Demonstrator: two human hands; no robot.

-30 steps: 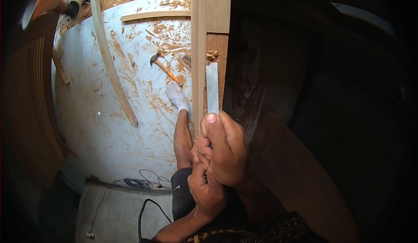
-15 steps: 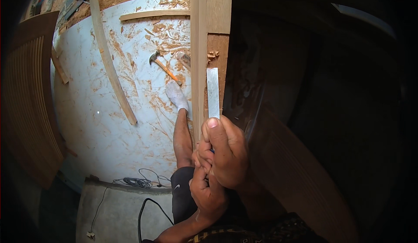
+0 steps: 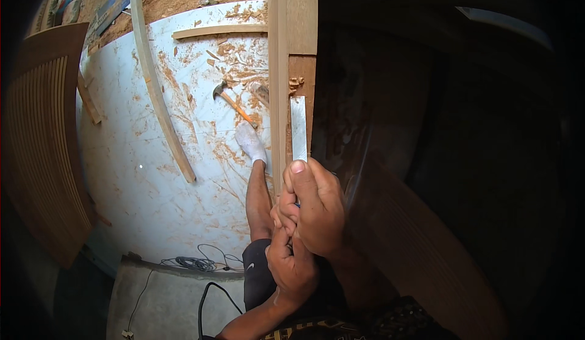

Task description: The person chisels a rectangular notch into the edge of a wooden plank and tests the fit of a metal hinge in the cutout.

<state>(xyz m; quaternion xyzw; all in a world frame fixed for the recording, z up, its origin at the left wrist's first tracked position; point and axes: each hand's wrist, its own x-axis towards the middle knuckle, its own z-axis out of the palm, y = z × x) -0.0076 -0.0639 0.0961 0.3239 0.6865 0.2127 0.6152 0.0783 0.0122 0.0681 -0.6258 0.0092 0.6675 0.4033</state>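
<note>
My right hand (image 3: 317,212) is closed around a chisel, thumb on its flat steel blade (image 3: 298,126). My left hand (image 3: 291,268) is closed just below, at the chisel's mostly hidden handle. The blade lies along a brown recess (image 3: 301,68) in an upright-running wooden frame piece (image 3: 277,29), its edge just short of some curled shavings (image 3: 295,84).
A hammer (image 3: 234,105) lies on the white, shaving-strewn floor (image 3: 122,175) near my socked foot (image 3: 250,142). A long batten (image 3: 155,96), a shorter strip (image 3: 219,30), a slatted wooden panel (image 3: 46,132) and cables (image 3: 195,264) are left and below. The right side is dark.
The chisel was drawn slightly back along the recess, then moved forward again. The view has shifted a little. Another person's foot at the top left has left the view.
</note>
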